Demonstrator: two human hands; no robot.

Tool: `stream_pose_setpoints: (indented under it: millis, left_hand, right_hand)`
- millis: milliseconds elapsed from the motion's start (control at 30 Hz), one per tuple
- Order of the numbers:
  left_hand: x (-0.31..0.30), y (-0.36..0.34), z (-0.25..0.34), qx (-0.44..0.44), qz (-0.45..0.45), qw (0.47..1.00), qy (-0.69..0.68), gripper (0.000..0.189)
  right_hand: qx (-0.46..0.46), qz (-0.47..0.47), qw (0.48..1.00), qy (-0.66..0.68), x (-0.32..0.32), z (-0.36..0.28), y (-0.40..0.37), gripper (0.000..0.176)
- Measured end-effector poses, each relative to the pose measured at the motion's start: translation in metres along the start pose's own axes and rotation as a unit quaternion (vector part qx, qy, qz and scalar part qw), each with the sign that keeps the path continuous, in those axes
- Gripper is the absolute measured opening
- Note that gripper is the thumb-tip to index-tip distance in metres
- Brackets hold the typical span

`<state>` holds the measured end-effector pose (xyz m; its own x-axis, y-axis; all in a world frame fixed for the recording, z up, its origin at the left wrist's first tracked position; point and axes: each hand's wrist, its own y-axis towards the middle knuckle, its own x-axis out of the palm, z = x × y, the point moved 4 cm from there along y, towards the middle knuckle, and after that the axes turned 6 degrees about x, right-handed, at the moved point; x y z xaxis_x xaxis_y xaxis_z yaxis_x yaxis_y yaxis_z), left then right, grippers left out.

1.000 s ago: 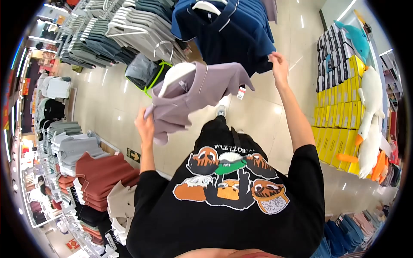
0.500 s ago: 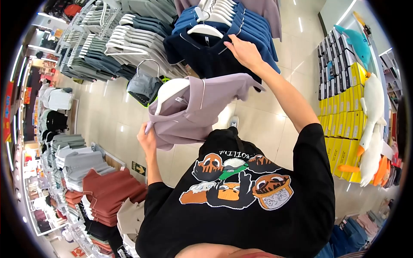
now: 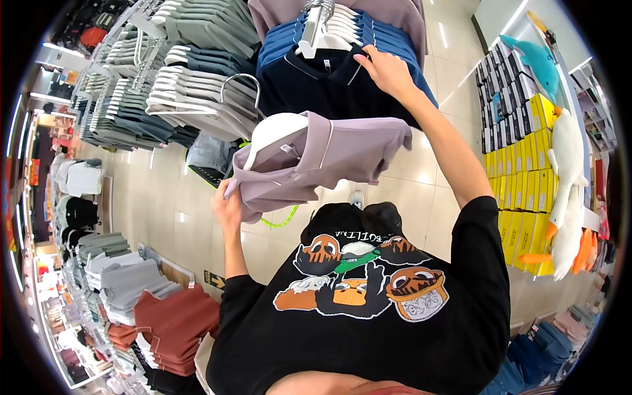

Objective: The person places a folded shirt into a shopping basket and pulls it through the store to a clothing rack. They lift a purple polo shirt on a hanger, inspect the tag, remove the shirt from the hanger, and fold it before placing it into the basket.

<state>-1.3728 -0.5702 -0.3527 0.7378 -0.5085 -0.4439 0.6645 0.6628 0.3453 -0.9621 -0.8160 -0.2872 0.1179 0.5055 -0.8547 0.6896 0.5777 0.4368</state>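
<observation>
A mauve polo shirt [image 3: 329, 155] hangs on a white hanger [image 3: 275, 131] in front of my body. My left hand [image 3: 228, 203] pinches the shirt at its left shoulder edge. Farther ahead, a dark navy polo shirt [image 3: 316, 95] is at the front of a rack, its collar facing me. My right hand [image 3: 385, 69] has its fingers closed on the right side of that shirt's collar and shoulder. Behind it, several blue shirts [image 3: 405, 62] hang on white hangers along a metal rail arm [image 3: 312, 36].
Racks of grey-green shirts [image 3: 201, 26] stand to the left. Below them sits a grey basket [image 3: 210, 161] with a lime edge. Rust-red shirts [image 3: 174, 322] hang at lower left. Stacked yellow boxes [image 3: 520, 184] and white plush geese [image 3: 567, 155] line the right side.
The view has drawn closer to the rack. The navy shirt now sits higher, up against the blue ones. The mauve shirt shifted slightly right, still in my left hand.
</observation>
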Motion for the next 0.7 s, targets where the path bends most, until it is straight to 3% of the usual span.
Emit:
stream_pose_setpoints:
  millis: [67, 333, 433, 500, 567, 633, 700]
  left_hand:
    - [0.003, 0.010, 0.000, 0.003, -0.017, 1.000, -0.007, 0.009]
    - [0.022, 0.063, 0.042, 0.062, -0.109, 0.991, -0.057, 0.009]
    - [0.032, 0.080, 0.054, 0.088, -0.132, 0.985, -0.063, 0.011]
    - [0.042, 0.094, 0.060, 0.118, -0.165, 0.976, -0.078, 0.013]
    - [0.049, 0.110, 0.075, 0.138, -0.161, 0.973, -0.089, 0.012]
    - [0.058, 0.122, 0.081, 0.128, -0.191, 0.967, -0.111, 0.012]
    - [0.066, 0.132, 0.087, 0.137, -0.183, 0.966, -0.124, 0.012]
  right_hand:
    - [0.076, -0.079, 0.994, 0.031, -0.009, 0.001, 0.004, 0.044]
    - [0.057, -0.213, 0.975, -0.037, -0.061, -0.020, -0.001, 0.039]
    - [0.020, -0.215, 0.964, 0.153, -0.100, -0.042, -0.018, 0.043]
    - [0.040, -0.319, 0.863, 0.390, -0.112, -0.050, -0.034, 0.046]
    - [0.083, -0.388, 0.801, 0.449, -0.131, -0.060, -0.053, 0.047]
    - [0.040, -0.402, 0.856, 0.323, -0.156, -0.064, -0.063, 0.049]
    - [0.021, -0.390, 0.859, 0.331, -0.174, -0.067, -0.074, 0.050]
